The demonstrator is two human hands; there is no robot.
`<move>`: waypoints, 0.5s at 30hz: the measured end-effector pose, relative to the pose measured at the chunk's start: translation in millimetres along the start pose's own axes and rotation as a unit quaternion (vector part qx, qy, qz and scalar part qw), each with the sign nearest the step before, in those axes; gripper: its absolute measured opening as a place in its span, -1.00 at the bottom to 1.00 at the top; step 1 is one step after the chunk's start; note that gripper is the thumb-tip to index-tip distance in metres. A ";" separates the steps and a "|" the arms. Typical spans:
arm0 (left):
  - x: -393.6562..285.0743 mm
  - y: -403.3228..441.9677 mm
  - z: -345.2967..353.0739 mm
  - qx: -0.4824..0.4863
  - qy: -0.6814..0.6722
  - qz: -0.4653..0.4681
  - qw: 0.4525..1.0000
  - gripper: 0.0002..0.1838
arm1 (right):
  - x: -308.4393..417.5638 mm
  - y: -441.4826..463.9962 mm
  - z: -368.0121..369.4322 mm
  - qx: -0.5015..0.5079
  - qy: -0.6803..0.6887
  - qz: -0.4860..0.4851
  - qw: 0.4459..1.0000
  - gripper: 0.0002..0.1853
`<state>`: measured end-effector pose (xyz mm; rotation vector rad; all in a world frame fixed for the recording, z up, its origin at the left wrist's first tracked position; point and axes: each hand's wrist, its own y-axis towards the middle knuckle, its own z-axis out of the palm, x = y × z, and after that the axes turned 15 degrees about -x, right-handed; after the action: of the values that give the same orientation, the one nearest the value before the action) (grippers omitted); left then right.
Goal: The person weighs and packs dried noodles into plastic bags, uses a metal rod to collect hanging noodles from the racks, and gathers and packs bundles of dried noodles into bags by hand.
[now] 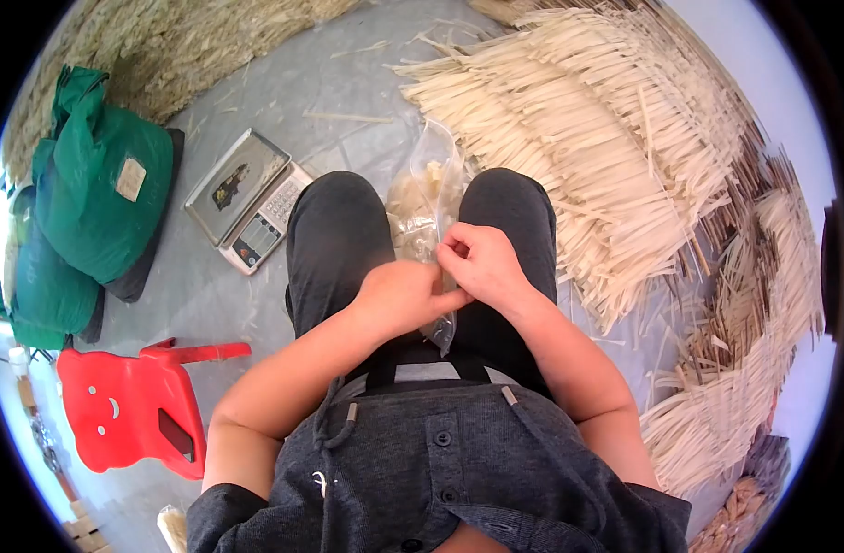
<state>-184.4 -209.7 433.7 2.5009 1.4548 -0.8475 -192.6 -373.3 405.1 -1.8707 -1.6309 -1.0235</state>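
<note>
A clear plastic bag (424, 198) with pale pieces inside stands between the knees, its edge rising toward the top. My right hand (482, 261) pinches the edge of the bag, fingers curled together. My left hand (402, 293) lies across the near part of the bag, its fingers bent and partly hidden, with the thumb reaching toward my right hand. A loose end of plastic hangs below both hands, over the lap.
A digital scale (249, 201) with a dark scrap on its pan sits left of the knees. Beyond it stand green sacks (109, 198). A red chair (132, 405) holds a dark flat object. Layered pale strips (579, 138) cover the right side.
</note>
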 end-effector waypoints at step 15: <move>13.5 -5.0 33.5 -0.136 -0.038 0.133 0.981 -0.73 | -4.2 19.9 26.3 -0.100 0.008 -0.004 0.995 -0.78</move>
<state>-197.0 -209.4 399.5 2.3570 1.0958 -0.6397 -167.2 -360.2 388.1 -1.9797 -1.5769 -1.2421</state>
